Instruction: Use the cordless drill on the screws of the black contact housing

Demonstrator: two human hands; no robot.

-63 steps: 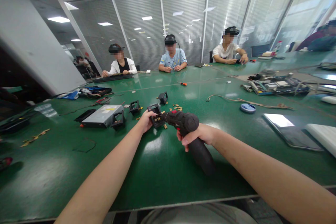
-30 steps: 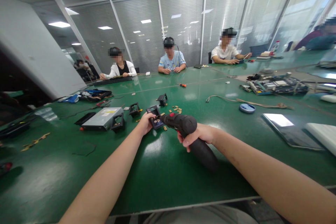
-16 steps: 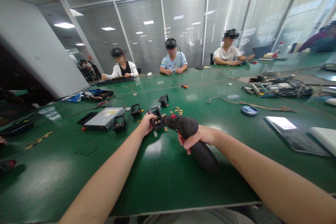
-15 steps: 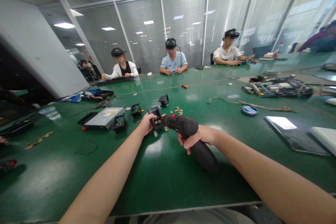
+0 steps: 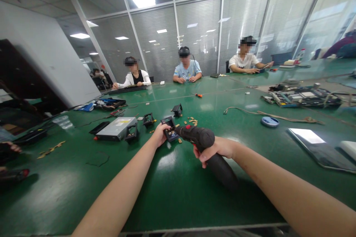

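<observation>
My left hand (image 5: pixel 160 135) is closed on the near left side of a small black plastic housing (image 5: pixel 172 137), which has brass-coloured pieces inside. In my right hand (image 5: pixel 214 149) is a black cordless drill (image 5: pixel 198 135) with a red switch on top. Its front end points left at the housing; whether the bit touches it I cannot tell. Just beyond lie several small brass pieces (image 5: pixel 192 120) on the green table. Similar black housings stand near my left hand: one (image 5: pixel 177 110) behind, another (image 5: pixel 148 119) to the left, and a third (image 5: pixel 131 133) closer to me.
A silver disc drive (image 5: pixel 118 127) lies left of the housings, near a clear plastic cup (image 5: pixel 62 121). To the right are a blue round lid (image 5: pixel 269 121), a tan cord (image 5: pixel 258 113), a flat glossy device (image 5: pixel 319 148) and circuit boards (image 5: pixel 306 95). Several people sit across the table; another person's hands show at far left.
The whole view has shifted slightly, so everything appears a little lower and further right. Both hands keep their hold on the housing and the drill.
</observation>
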